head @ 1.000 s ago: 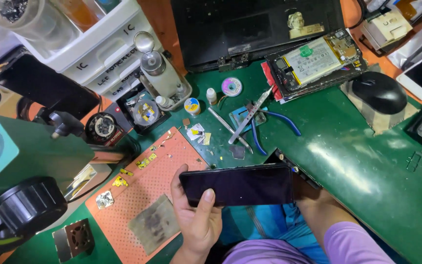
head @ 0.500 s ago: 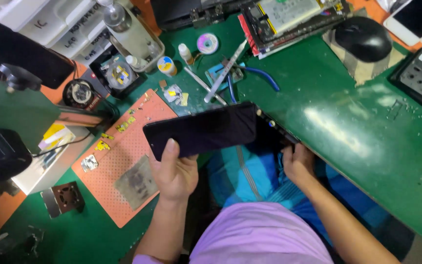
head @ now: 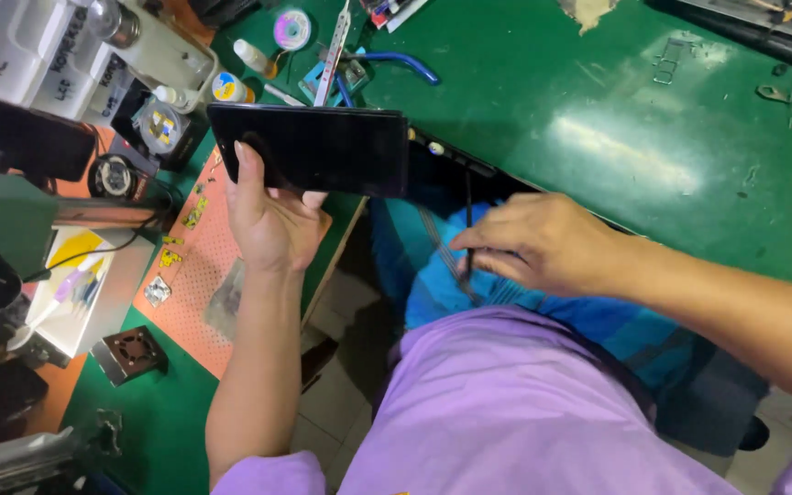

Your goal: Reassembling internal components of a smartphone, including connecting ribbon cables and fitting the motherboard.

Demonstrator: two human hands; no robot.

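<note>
One left hand [head: 272, 215] alone pinches the flat black glass phone panel [head: 309, 148] over the green bench [head: 598, 137] edge; it could slip while the right hand [head: 543, 243], at 3 o'clock, grips a thin dark tool [head: 469, 229].

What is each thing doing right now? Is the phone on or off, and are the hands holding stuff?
Phone: screen dark, held flat above the bench edge.
Left hand: shut on the phone, thumb on its glass.
Right hand: pinching a thin dark tool.
Small white bottle: lying on its side.
Solder wick spool: lying flat.
Green mat: glossy, scuffed.
</note>
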